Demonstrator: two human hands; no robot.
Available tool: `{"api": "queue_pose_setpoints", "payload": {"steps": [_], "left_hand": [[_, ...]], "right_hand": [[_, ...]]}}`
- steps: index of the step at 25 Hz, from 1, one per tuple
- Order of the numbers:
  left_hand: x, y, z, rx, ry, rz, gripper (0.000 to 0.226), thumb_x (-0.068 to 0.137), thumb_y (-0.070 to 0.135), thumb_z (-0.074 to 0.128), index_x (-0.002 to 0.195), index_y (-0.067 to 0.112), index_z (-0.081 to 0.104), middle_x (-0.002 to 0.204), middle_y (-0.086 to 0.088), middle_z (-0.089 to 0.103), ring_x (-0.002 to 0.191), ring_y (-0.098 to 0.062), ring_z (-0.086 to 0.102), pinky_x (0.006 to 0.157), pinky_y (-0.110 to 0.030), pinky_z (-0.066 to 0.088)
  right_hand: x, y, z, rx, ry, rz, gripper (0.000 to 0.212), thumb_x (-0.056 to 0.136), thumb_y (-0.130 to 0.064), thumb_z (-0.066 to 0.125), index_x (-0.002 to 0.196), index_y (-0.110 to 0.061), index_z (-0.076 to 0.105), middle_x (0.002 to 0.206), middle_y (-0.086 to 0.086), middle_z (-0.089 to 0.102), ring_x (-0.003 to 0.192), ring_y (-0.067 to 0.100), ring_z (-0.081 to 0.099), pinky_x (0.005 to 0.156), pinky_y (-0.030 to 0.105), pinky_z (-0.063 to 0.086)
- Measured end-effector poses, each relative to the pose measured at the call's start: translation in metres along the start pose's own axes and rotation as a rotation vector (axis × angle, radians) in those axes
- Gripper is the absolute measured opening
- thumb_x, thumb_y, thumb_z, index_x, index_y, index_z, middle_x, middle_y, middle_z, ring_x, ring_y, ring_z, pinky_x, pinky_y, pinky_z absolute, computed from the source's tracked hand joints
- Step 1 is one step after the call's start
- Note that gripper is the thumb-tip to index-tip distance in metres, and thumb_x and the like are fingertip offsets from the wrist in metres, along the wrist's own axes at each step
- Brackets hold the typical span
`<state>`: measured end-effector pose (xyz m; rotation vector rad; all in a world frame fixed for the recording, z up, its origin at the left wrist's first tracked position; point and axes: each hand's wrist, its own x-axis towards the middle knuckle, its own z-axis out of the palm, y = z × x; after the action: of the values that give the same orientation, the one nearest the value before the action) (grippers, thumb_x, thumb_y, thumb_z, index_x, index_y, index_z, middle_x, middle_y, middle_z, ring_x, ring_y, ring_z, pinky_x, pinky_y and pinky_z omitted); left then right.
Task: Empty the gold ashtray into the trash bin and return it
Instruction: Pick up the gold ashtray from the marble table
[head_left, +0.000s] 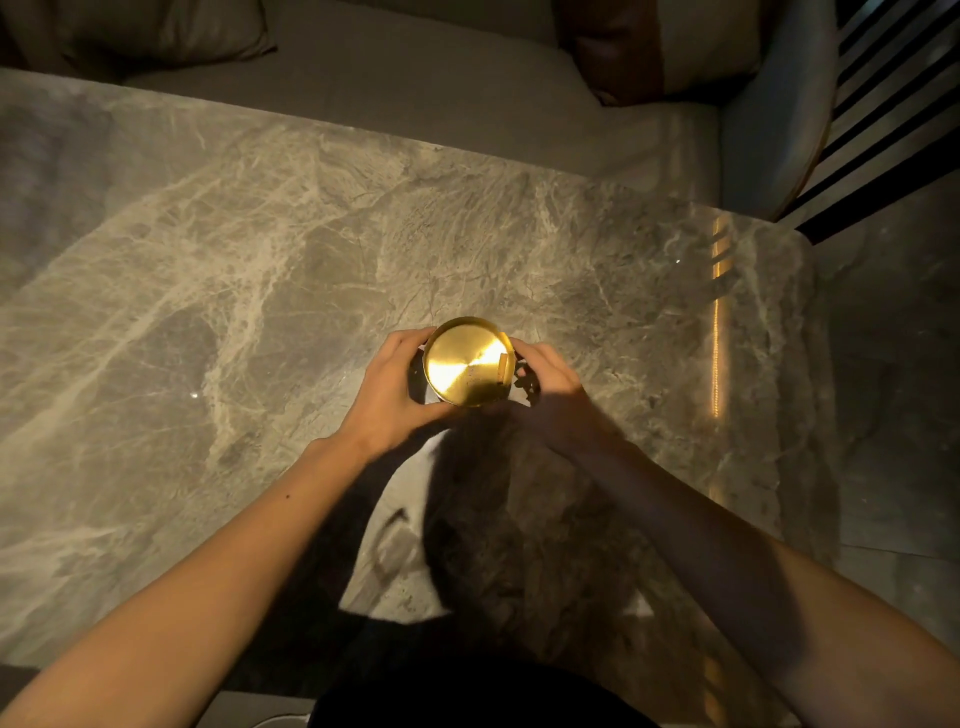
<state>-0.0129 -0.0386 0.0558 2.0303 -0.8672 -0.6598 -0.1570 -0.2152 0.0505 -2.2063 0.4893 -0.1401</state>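
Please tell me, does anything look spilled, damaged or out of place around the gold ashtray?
Nothing looks spilled or damaged. The ashtray sits level between the left hand and right hand, with one cigarette butt lying inside near its right rim. The marble table around it shows no ash.

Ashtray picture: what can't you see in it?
Head view, the only one:
- Trash bin: nowhere in frame.
- Ashtray underside and outer wall: covered by the left hand and right hand, so lifted or resting is unclear.
- Small stub inside: too small to identify.
- Right fingers: lost in shadow.
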Motion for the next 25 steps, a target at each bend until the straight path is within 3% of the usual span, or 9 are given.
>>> {"api": "queue_pose_setpoints", "payload": {"steps": [3, 5, 10, 13, 16, 20, 25], "left_hand": [[0.002, 0.020, 0.007, -0.014, -0.017, 0.021, 0.096, 0.058, 0.040, 0.093, 0.140, 0.015, 0.049, 0.135, -0.002, 0.050, 0.118, -0.016, 0.051, 0.101, -0.025, 0.041], [0.006, 0.035, 0.017, -0.039, -0.031, 0.039, 0.095, 0.057, 0.034, 0.095, 0.139, 0.017, 0.048, 0.136, -0.001, 0.052, 0.120, -0.016, 0.052, 0.103, -0.026, 0.042], [0.016, 0.083, 0.054, -0.148, -0.097, 0.092, 0.097, 0.057, 0.032, 0.095, 0.137, 0.030, 0.041, 0.136, 0.011, 0.052, 0.129, -0.006, 0.050, 0.110, -0.021, 0.038], [0.023, 0.113, 0.083, -0.152, -0.116, 0.125, 0.103, 0.057, 0.035, 0.094, 0.143, 0.020, 0.041, 0.140, 0.006, 0.052, 0.132, -0.010, 0.050, 0.113, -0.029, 0.039], [0.027, 0.142, 0.112, -0.128, -0.099, 0.139, 0.115, 0.057, 0.041, 0.093, 0.152, 0.014, 0.035, 0.149, -0.001, 0.047, 0.137, -0.013, 0.046, 0.115, -0.033, 0.038], [0.028, 0.178, 0.158, -0.145, -0.057, 0.180, 0.108, 0.057, 0.048, 0.090, 0.148, 0.019, 0.040, 0.145, 0.002, 0.049, 0.133, -0.008, 0.047, 0.111, -0.030, 0.041], [0.027, 0.204, 0.192, -0.175, -0.045, 0.205, 0.101, 0.055, 0.049, 0.092, 0.140, 0.021, 0.045, 0.138, 0.002, 0.053, 0.128, -0.010, 0.052, 0.108, -0.033, 0.045]], "right_hand": [[-0.010, 0.000, -0.023, 0.084, 0.015, 0.033, 0.083, 0.068, -0.046, 0.083, 0.137, -0.013, 0.053, 0.117, -0.011, 0.054, 0.092, 0.003, 0.057, 0.078, 0.026, 0.054], [-0.018, 0.006, -0.042, 0.125, 0.020, 0.055, 0.083, 0.068, -0.041, 0.084, 0.140, -0.015, 0.051, 0.121, -0.016, 0.051, 0.096, -0.001, 0.056, 0.084, 0.028, 0.055], [-0.048, 0.030, -0.093, 0.097, 0.091, -0.020, 0.082, 0.069, -0.037, 0.084, 0.137, -0.002, 0.053, 0.126, 0.009, 0.060, 0.107, 0.022, 0.062, 0.087, 0.041, 0.056], [-0.066, 0.046, -0.128, 0.050, 0.148, -0.028, 0.082, 0.069, -0.042, 0.082, 0.137, -0.005, 0.053, 0.126, 0.005, 0.060, 0.109, 0.015, 0.059, 0.089, 0.037, 0.055], [-0.081, 0.065, -0.161, 0.041, 0.173, -0.021, 0.083, 0.070, -0.051, 0.074, 0.137, -0.007, 0.053, 0.129, 0.010, 0.062, 0.115, 0.018, 0.057, 0.094, 0.043, 0.053], [-0.107, 0.094, -0.201, 0.054, 0.213, -0.005, 0.080, 0.070, -0.033, 0.084, 0.138, -0.008, 0.052, 0.131, 0.009, 0.061, 0.117, 0.025, 0.057, 0.093, 0.050, 0.054], [-0.131, 0.113, -0.231, 0.073, 0.226, 0.024, 0.078, 0.071, -0.023, 0.085, 0.140, -0.012, 0.051, 0.132, 0.001, 0.059, 0.120, 0.024, 0.056, 0.095, 0.047, 0.052]]}}
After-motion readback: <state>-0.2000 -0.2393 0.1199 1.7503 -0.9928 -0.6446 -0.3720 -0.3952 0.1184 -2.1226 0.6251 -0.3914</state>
